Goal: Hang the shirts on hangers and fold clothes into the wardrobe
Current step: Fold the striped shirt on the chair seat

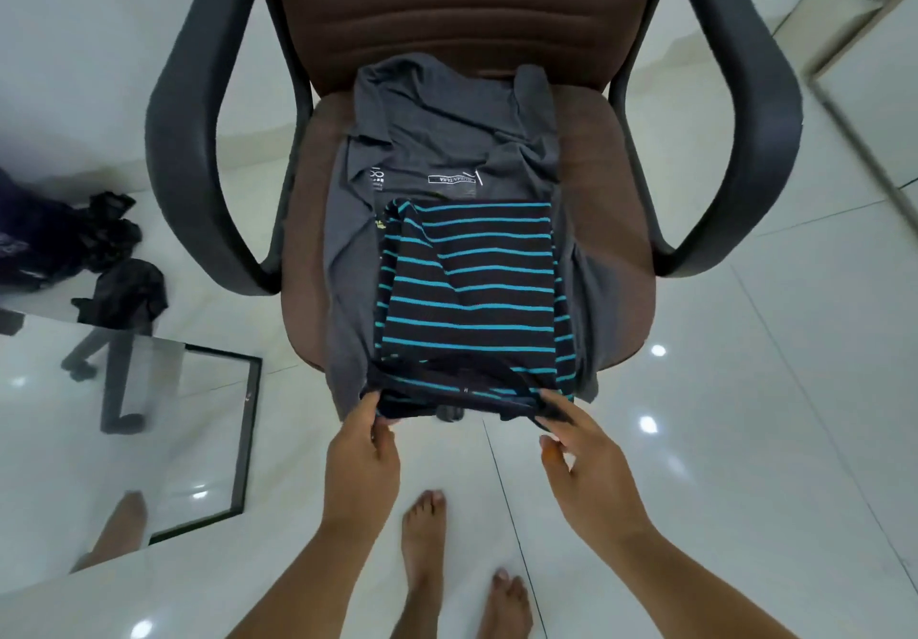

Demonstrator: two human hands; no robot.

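Brown padded office chair (447,7): you see the backrest cut off by the top edge; its base stays hidden under the seat.
Grey cotton T-shirt (437,141): your striped black-and-teal folded shirt (472,290) covers its lower middle; the printed labels are too small to read.
Dark heap of clothes on the floor (99,251): blurred, and cut by the left edge.
Left hand (360,454): fingertips tucked under the striped hem, out of sight.
Right hand (583,459): forearm runs off the bottom edge.
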